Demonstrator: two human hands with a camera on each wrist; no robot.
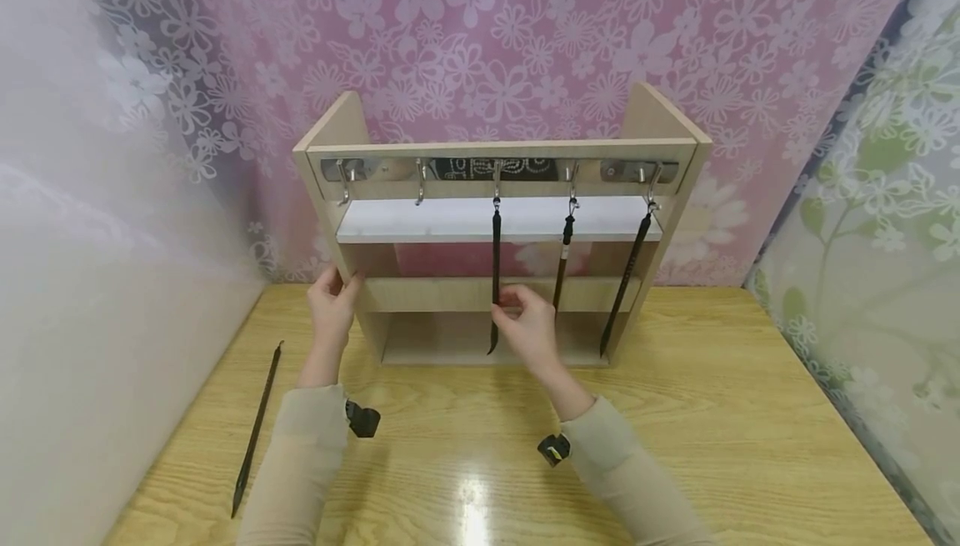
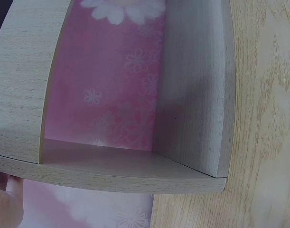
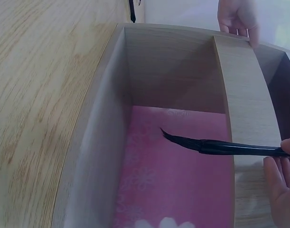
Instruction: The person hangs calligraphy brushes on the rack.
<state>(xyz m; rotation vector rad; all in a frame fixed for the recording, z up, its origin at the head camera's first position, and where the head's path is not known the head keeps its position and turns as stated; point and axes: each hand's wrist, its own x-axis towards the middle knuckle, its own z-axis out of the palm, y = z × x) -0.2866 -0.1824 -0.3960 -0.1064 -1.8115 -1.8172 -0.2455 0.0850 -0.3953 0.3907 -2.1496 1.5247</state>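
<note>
A small wooden rack [image 1: 510, 296] stands on the table, with metal hooks along its upper front rail. My right hand [image 1: 528, 329] pinches the lower handle of the middle calligraphy brush [image 1: 496, 250], which hangs by its loop from the middle hook. In the right wrist view the dark bristle tip [image 3: 180, 139] points away from the fingers and curves at its end. My left hand [image 1: 332, 308] holds the rack's left side panel, with the thumb at its front edge. Two more brushes hang to the right, a brown-handled brush [image 1: 562, 267] and a dark brush [image 1: 626, 283].
Another dark brush [image 1: 257, 429] lies on the wooden table [image 1: 420, 463], left of my left forearm. The two leftmost hooks [image 1: 344, 183] hold nothing. Flowered pink cloth [image 1: 465, 46] hangs behind the rack. A white wall [image 1: 112, 237] borders the left side.
</note>
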